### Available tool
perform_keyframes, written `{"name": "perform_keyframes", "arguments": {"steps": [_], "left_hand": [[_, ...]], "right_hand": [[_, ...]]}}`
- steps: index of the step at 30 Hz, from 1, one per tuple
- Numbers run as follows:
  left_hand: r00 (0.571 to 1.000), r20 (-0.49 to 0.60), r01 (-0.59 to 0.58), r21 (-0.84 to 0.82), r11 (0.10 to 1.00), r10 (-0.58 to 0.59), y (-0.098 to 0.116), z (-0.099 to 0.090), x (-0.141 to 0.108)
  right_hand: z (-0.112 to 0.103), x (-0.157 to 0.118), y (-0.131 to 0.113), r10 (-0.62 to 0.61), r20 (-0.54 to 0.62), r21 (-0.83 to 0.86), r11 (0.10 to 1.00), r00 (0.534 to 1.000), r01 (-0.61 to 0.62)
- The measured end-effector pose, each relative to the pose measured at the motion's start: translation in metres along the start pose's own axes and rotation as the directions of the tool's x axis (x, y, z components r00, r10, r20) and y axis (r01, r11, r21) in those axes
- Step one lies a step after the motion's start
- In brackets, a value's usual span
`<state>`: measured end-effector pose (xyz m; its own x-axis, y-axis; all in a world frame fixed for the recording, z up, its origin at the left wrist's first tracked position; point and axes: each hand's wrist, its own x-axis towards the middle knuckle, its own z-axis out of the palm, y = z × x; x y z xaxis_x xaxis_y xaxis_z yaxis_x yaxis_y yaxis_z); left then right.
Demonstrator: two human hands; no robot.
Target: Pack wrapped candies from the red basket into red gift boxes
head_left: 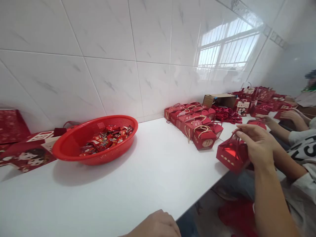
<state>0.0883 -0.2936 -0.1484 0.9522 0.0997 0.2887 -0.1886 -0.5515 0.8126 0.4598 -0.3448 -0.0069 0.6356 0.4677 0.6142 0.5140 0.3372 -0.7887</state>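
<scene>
My right hand [255, 141] is closed on the cord handle of a small red box [230, 157]. The box hangs slightly tilted by the table's right edge, with gold lettering on its side. At the bottom centre, my left hand [160, 225] rests near the table edge with its fingers curled under; whatever may be inside them is hidden. Rows of similar red boxes with gold cords [192, 123] stand beyond my right hand, against the tiled wall. On the left, a red plastic basket [95, 159] holds many wrapped candies [108, 140].
Larger red boxes [32, 154] sit behind and left of the basket on the white table [148, 177]. At the back right are an open cardboard box [219, 99] and a pile of red packaging [265, 95]. Other people's hands [291, 115] work along the right side.
</scene>
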Motion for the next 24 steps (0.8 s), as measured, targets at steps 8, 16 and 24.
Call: {"name": "perform_keyframes", "arguments": {"steps": [8, 16, 24], "left_hand": [[0.994, -0.107, 0.019, -0.088, 0.996, -0.029, 0.005, 0.001, 0.002], [0.996, -0.051, 0.073, -0.060, 0.996, -0.076, 0.008, -0.002, -0.002], [0.973, -0.145, 0.205, 0.179, 0.962, -0.180, 0.068, -0.059, -0.001]], "right_hand": [[-0.013, 0.065, 0.084, 0.067, -0.022, -0.083, 0.994, 0.997, -0.069], [0.015, 0.073, 0.085, 0.127, -0.148, -0.160, 0.976, 0.981, -0.150], [0.028, 0.067, 0.072, -0.232, -0.066, -0.657, 0.742, 0.971, 0.132]]}}
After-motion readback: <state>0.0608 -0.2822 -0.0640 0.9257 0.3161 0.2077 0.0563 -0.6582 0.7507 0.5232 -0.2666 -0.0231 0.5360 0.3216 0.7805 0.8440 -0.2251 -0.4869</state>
